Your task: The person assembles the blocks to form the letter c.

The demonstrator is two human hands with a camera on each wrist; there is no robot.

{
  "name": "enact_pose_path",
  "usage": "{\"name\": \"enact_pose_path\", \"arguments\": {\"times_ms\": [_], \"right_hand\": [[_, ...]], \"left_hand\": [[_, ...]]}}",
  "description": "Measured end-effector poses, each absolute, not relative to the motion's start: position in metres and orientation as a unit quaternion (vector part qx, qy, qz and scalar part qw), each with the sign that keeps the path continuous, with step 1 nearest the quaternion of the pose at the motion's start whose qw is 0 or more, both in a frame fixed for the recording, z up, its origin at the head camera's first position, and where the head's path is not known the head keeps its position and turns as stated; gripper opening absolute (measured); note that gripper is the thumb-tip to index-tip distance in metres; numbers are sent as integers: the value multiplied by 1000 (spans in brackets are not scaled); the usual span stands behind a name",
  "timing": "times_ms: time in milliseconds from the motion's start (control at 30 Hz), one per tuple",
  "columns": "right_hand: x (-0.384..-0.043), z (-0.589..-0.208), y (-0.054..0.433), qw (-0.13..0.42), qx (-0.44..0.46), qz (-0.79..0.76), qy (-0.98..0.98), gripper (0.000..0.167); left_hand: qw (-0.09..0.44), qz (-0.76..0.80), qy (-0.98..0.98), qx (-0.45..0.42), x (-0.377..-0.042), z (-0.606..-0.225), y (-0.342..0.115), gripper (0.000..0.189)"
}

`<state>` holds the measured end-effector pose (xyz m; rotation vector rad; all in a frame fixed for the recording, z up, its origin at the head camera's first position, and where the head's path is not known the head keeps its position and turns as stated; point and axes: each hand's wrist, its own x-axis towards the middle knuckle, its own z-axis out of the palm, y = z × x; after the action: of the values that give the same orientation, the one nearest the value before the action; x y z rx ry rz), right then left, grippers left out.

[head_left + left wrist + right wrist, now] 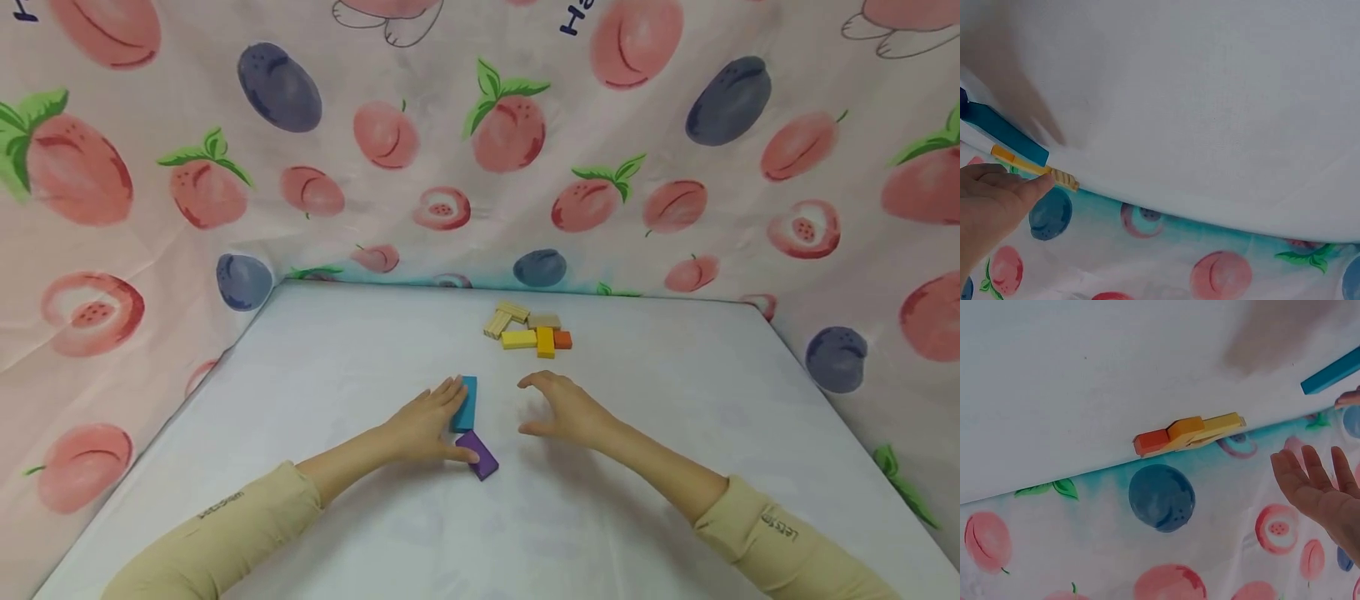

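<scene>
A blue block (468, 406) lies on the white table, with one corner right by a purple block (482, 458) set at a slant in front of it. My left hand (427, 425) reaches over both: its straight fingers lie along the blue block's left side, and its thumb stretches across the purple block. In the left wrist view, the blue block (1007, 132) appears just above the fingers. To the right, my right hand (573, 410) hovers with thumb and fingers spread apart and nothing between them. Its fingers also show extended in the right wrist view.
Farther back sits a cluster of blocks: a yellow block (519, 339), an orange-yellow block (545, 342), a red-orange block (562, 340), a tan block (543, 321) and several pale wooden pieces (497, 323). A fruit-print cloth (480, 225) rises behind the table and along both sides.
</scene>
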<state>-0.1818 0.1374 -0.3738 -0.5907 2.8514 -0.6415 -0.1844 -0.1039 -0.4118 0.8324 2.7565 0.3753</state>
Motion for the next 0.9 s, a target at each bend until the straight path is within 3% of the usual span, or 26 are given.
{"name": "enact_pose_path", "arguments": {"times_ms": [333,700,900], "right_hand": [[-198,-375,140,53,-209,-200,956,58],[-223,-380,150,-8,-231,-189,954,55],[-228,-377,150,-10,-218,-175,960,55]], "left_hand": [[129,110,946,278,-187,-416,-101,106],[102,91,946,294,-192,-417,-98,105],[106,81,942,308,-192,-417,-97,102]]}}
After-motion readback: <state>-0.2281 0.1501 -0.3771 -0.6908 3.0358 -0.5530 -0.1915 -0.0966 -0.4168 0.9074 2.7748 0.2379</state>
